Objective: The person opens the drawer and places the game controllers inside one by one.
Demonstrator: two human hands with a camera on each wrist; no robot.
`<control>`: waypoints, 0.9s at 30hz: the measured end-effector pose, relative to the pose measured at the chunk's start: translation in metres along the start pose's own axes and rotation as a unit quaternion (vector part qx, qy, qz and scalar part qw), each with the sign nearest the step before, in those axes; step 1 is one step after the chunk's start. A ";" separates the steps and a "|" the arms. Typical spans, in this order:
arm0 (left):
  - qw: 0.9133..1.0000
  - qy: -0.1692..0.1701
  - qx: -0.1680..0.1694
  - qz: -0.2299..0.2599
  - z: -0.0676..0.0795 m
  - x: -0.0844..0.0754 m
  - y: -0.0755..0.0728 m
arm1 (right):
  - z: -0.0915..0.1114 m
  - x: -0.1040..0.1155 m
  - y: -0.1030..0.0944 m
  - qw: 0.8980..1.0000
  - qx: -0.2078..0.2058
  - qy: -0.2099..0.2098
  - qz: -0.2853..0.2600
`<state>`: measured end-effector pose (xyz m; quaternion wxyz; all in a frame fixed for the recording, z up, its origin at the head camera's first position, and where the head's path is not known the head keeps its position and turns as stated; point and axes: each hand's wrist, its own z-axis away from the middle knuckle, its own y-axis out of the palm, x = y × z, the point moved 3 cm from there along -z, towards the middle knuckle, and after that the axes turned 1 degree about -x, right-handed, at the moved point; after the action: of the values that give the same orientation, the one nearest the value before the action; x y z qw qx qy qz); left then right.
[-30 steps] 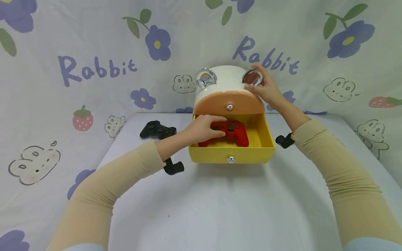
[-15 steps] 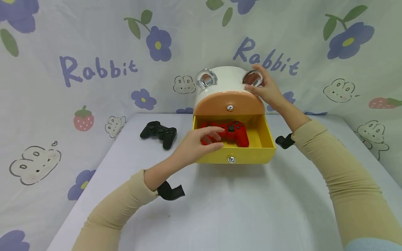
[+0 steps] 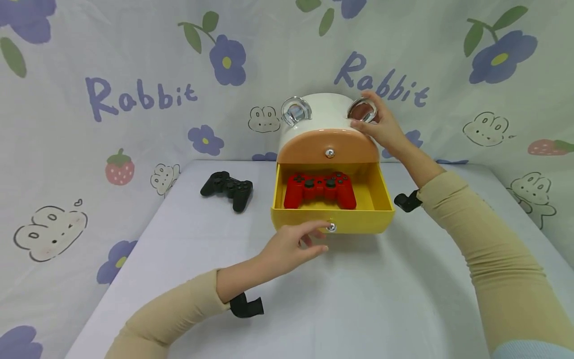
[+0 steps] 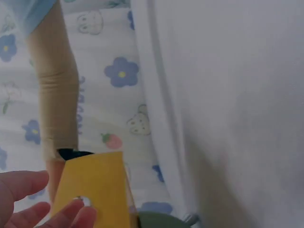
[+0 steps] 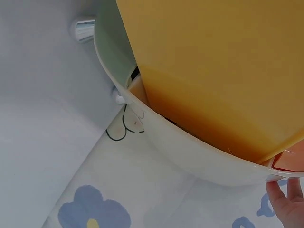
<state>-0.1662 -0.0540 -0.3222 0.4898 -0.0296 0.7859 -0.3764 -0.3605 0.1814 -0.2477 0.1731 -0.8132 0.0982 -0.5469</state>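
A white-topped cabinet [image 3: 329, 109] with an orange upper drawer [image 3: 309, 145] stands at the table's back. Its yellow lower drawer [image 3: 291, 219] is pulled out and holds a red game controller [image 3: 320, 183]. My left hand [image 3: 284, 249] is at the drawer's front, its index fingertip at the round knob [image 3: 332, 227]; contact is unclear. In the left wrist view, its spread fingers lie before the yellow front [image 4: 97, 183]. On the cabinet's right top, my right hand [image 3: 383, 127] grips a chrome ring [image 3: 353, 107]. The right wrist view shows its fingers at the shell's [image 5: 199, 164] edge.
A black game controller [image 3: 227, 188] lies on the white table [image 3: 358, 294], left of the cabinet. Another chrome ring [image 3: 306, 105] sits on the cabinet's left top. A patterned cloth [image 3: 148, 45] hangs close behind. Black straps [image 3: 245, 306] hang at both wrists.
My left hand has let go of the red controller, leaving it in the yellow drawer, and come down and forward out of it to the front knob. My right hand keeps its grip.
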 end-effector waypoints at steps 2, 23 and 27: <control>1.000 -0.004 -0.001 0.006 -0.001 0.007 0.005 | 0.000 0.000 0.000 1.000 -0.001 0.001 0.001; 0.992 0.011 -0.089 0.088 -0.021 0.033 0.030 | 0.001 0.001 0.000 1.000 -0.006 0.003 0.002; 0.991 0.008 -0.096 0.097 -0.022 0.035 0.031 | 0.001 0.002 0.001 1.000 -0.006 0.003 0.004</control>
<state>-0.1915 -0.0341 -0.3622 0.5126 0.0034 0.8213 -0.2503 -0.3583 0.1805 -0.2468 0.1700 -0.8123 0.1051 -0.5479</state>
